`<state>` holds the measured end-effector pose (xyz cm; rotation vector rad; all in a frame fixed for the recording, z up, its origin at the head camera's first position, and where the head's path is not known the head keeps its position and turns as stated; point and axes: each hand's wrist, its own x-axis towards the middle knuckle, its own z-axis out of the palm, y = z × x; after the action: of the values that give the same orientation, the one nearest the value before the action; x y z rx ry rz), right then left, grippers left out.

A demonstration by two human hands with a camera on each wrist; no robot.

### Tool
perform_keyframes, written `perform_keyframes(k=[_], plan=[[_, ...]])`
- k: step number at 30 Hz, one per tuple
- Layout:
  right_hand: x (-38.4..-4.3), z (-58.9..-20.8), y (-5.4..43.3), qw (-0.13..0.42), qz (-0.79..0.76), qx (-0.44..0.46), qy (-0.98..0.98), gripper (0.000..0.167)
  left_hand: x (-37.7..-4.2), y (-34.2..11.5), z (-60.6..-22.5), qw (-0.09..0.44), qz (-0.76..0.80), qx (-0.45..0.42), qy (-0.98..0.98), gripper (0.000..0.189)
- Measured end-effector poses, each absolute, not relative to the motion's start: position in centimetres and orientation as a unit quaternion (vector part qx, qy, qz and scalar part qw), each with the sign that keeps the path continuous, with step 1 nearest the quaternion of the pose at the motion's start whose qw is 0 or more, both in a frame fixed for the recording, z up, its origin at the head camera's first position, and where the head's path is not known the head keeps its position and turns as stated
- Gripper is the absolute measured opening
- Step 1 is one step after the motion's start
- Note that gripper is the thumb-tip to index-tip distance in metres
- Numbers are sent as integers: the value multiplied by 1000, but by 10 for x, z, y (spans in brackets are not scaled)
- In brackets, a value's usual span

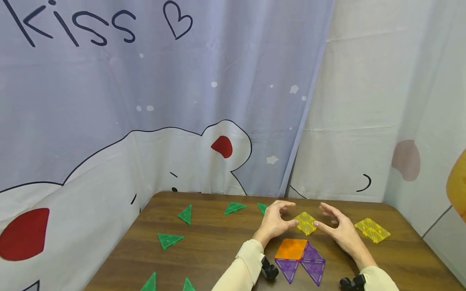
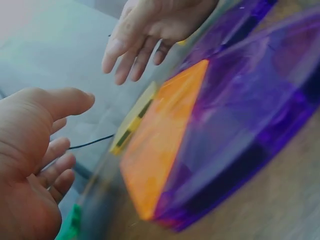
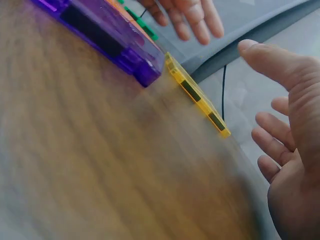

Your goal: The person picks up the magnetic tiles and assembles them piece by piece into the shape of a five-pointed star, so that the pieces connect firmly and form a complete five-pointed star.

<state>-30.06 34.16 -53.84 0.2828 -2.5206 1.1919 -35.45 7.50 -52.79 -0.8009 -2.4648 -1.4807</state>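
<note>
A yellow diamond-shaped magnetic tile [image 1: 306, 223] lies on the table between the two hands. To its left is my left hand [image 1: 275, 221], fingers spread and bent loosely, thumb near the tile's edge. My right hand [image 1: 339, 228] mirrors it on the other side, its thumb close to the opposite edge. Neither hand grips anything; whether the thumbs touch the tile cannot be told. Nearer to me, an orange tile [image 1: 291, 248] lies edge to edge with purple tiles [image 1: 312, 262]. In the left wrist view, the open left palm [image 2: 30, 165] appears apart from the orange piece.
Another yellow tile [image 1: 372, 230] lies to the right of my right hand. Several green triangle tiles [image 1: 170, 240] are scattered over the left side and back of the wooden table [image 1: 218, 250]. A printed curtain [image 1: 218, 81] hangs behind the table.
</note>
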Motion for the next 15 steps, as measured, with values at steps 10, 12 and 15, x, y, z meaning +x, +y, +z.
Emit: perform_keyframes(k=[10,12,15], plan=[[-300,-530,327,181,430,129,-875,67,-366,43,-518,120,-525,-225,-812,51],[-300,-528,322,179,432,141,-873,66,-367,33,-519,131,-526,-214,-812,51],[-300,-526,314,173,438,150,-869,66,-366,18,-522,142,-522,-206,-815,52]])
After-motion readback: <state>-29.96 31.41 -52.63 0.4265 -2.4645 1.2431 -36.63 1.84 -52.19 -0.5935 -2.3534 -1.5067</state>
